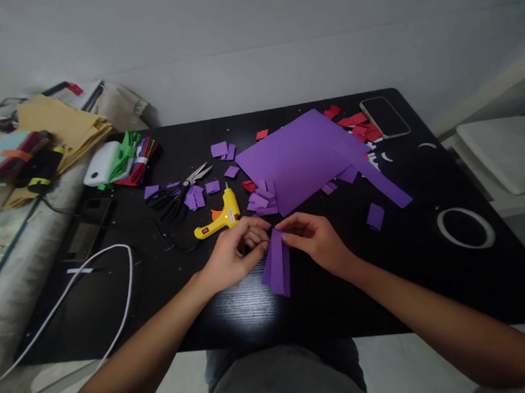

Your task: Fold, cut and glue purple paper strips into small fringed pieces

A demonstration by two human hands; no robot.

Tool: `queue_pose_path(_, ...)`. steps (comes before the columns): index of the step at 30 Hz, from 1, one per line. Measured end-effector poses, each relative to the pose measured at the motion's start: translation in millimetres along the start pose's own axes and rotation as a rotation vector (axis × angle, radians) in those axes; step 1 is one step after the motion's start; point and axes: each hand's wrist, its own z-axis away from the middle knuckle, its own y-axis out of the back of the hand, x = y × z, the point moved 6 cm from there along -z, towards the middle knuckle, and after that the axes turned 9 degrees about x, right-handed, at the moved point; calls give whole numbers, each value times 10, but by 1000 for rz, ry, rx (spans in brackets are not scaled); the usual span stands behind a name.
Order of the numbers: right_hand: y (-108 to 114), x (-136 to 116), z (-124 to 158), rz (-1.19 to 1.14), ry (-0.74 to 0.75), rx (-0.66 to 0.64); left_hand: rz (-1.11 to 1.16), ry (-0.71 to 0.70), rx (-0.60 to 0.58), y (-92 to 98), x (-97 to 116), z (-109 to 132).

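Both hands are meeting just nearer than and right of the glue gun point(217, 219). The left hand point(237, 253) and the right hand point(313, 241) are each clamping their fingers on the far end of the purple strips point(277, 269), which are trailing toward the person over the worktop point(381, 284); pinching one end is probably holding the stack aligned. Purple squares point(262, 199) are lying heaped just right of the glue gun, within reach. The scissors point(183, 189) are lying behind it to the left, and the purple sheet point(300, 156) is lying spread beyond it to the right
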Motion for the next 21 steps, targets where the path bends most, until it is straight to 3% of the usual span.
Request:
queue_pose_path(13,13,-11,8,-40,5,31,-230,-341,-48,1,286,44)
queue_pose_path(21,-71,4,76,-69,-16,-55,-317,-497,-23,-33,371,72)
